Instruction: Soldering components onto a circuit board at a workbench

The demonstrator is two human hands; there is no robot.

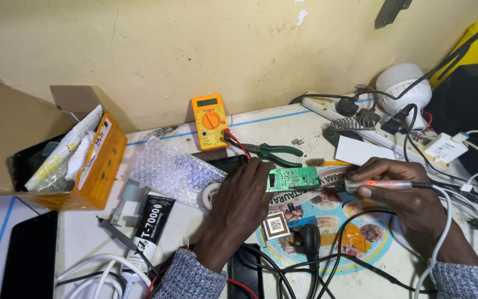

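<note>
Head view: left hand (238, 204) flat, fingertips pinning green circuit board (292, 179) at bench centre, on a colourful printed sheet (355, 232). Right hand (410, 194) closed round soldering iron (385, 185), tip at board's right edge. Yellow multimeter (210, 121) behind. Open cardboard box (40, 149) far left, orange side panel; black glue carton (153, 221) just beside bubble wrap (175, 171).

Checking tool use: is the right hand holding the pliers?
No. The right hand holds a soldering iron to the green board; the pliers lie untouched on the table behind it.
</note>
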